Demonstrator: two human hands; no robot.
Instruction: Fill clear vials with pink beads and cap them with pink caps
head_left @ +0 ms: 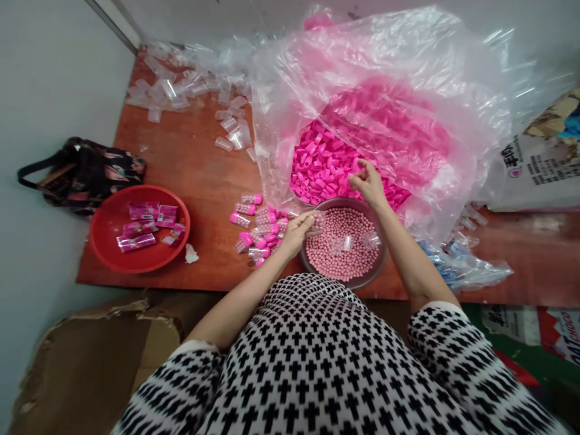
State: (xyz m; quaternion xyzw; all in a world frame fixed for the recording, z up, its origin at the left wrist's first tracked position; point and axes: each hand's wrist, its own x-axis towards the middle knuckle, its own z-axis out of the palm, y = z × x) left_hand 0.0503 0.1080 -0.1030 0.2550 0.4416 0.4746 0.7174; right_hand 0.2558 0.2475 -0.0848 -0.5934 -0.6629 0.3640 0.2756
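My left hand (pixel 296 234) is closed around a small clear plastic bottle (pixel 318 223) filled with pink beads, above the left rim of a bowl. The grey bowl (pixel 384 257) holds many round pink beads (pixel 339 260), with clear empty bottles (pixel 348 243) lying on them. Over the mouth of a big plastic bag, my right hand (pixel 370 186) has its fingers curled together, with a bit of pink at the tips that looks like a cap. Bright pink plastic caps (pixel 321 163) fill the bag. Several bead-filled bottles with pink caps (pixel 265 216) lie left of my left hand.
The clear bag (pixel 471 78) spreads over the table's back. Loose clear bottles (pixel 167 90) lie at the back left. A red basin (pixel 104 248) with pink packets stands left, by a dark floral bag (pixel 86 169). A printed sack (pixel 544 163) is at right; a cardboard box (pixel 86 368) is below.
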